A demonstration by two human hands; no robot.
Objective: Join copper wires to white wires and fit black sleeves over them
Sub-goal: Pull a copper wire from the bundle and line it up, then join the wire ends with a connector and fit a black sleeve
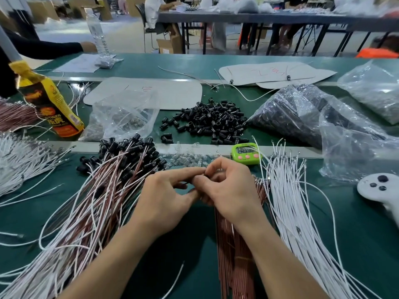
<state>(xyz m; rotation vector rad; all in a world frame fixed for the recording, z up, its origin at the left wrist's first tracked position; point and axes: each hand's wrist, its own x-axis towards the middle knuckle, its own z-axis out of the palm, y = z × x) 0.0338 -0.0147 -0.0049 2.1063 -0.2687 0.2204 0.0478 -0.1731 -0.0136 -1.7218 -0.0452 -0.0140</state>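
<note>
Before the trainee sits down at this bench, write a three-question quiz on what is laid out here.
1. Multiple choice: the loose pile of black sleeves lies A) on the table beyond the green timer, B) on a chair, C) on the floor.
2. True or false: the left hand and right hand lie flat and apart.
3. Fill in: the bundle of white wires lies to the ____ of the right hand.
Key: 1 A. 2 false: their fingertips meet and pinch a small part, mostly hidden. 3 right.

factory assembly hall, long benches [133, 63], bulk wire bundles [302, 212]
</note>
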